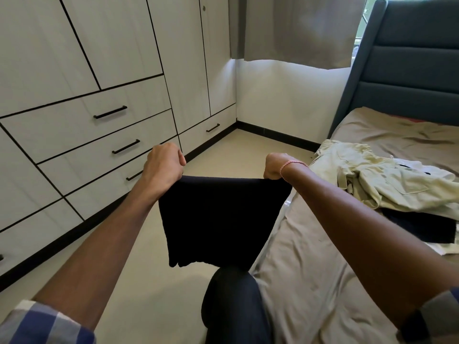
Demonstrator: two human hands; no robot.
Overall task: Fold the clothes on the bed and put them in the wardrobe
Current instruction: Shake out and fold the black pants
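Note:
A black folded garment (218,219) hangs in the air between my hands, above the floor beside the bed. My left hand (164,162) grips its top left corner, my right hand (274,167) grips its top right corner, and the top edge is stretched flat between them. On the bed (310,269) to the right lies a crumpled pale yellow-green shirt (387,177) on top of a dark garment (417,227). The white wardrobe (99,70) fills the left wall, all its doors and drawers closed.
The bed has a grey-brown sheet and a dark blue padded headboard (407,70). Beige floor (223,150) runs between wardrobe and bed. My knee in dark trousers (233,306) is low in the middle. A curtain (298,28) hangs at the far wall.

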